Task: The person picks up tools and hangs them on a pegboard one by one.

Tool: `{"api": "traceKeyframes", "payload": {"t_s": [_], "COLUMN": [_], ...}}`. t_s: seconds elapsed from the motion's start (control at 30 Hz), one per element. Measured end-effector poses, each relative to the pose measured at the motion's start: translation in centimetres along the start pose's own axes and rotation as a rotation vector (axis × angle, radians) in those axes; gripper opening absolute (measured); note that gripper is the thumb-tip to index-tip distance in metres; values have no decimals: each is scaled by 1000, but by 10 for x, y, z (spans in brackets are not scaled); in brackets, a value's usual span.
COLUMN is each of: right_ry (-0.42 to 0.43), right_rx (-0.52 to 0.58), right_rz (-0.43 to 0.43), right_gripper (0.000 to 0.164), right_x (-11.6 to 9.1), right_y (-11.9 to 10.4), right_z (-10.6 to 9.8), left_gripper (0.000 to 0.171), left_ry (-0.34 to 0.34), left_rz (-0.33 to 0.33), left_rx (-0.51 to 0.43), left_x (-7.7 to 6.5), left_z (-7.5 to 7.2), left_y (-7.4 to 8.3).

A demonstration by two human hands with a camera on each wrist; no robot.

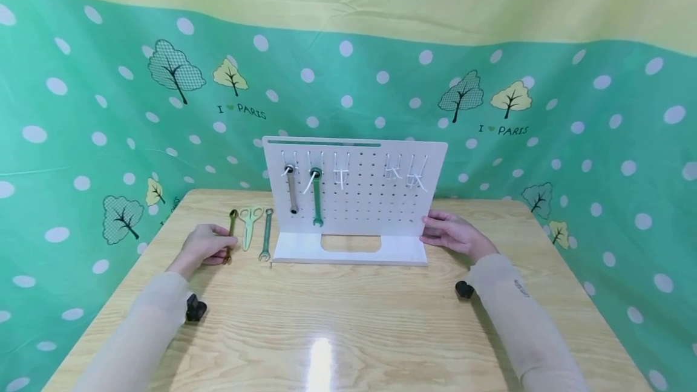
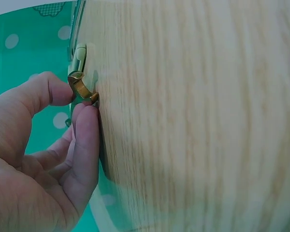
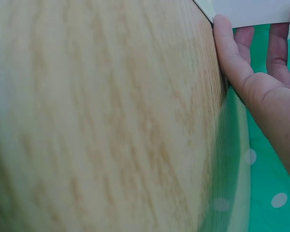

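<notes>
In the head view my left hand is at the left of the table, pinching a brass-coloured wrench between thumb and fingers. The left wrist view shows the open jaw end of this wrench facing the camera. Beside it lie pale green scissors and a green wrench. A white pegboard stands on its base, with a grey wrench and another green wrench hanging from hooks. My right hand holds the board's lower right edge, with some fingers partly hidden behind it.
Several white hooks without tools are on the pegboard. The wooden table extends in front of the board. Behind it hangs a green and yellow curtain with dots and trees.
</notes>
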State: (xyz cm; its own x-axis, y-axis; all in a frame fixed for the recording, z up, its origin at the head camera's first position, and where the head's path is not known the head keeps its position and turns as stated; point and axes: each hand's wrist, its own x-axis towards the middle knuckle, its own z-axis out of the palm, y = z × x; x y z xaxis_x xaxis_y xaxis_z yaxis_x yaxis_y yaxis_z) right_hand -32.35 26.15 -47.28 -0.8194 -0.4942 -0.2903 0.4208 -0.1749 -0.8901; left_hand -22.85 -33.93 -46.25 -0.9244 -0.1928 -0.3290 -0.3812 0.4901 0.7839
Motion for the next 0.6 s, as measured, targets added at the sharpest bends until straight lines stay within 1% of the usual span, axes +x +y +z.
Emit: {"api": "traceKeyframes", "payload": {"t_s": [0.1,0.4,0.6], "right_ry": [5,3,7], "right_rx": [5,14,15], "right_rz": [1,4,4], "right_gripper": [28,24,23], "right_x": [0,1,2], "right_y": [2,3,1], "right_z": [0,0,0], "left_gripper": [52,51,53], "left_ry": [2,2,-35], "left_rz": [-7,7,14], "left_rx": [-12,-22,-35], "left_x": [-1,-5,-4], "left_z": [0,0,-5], "left_y": [-1,-3,-3]}}
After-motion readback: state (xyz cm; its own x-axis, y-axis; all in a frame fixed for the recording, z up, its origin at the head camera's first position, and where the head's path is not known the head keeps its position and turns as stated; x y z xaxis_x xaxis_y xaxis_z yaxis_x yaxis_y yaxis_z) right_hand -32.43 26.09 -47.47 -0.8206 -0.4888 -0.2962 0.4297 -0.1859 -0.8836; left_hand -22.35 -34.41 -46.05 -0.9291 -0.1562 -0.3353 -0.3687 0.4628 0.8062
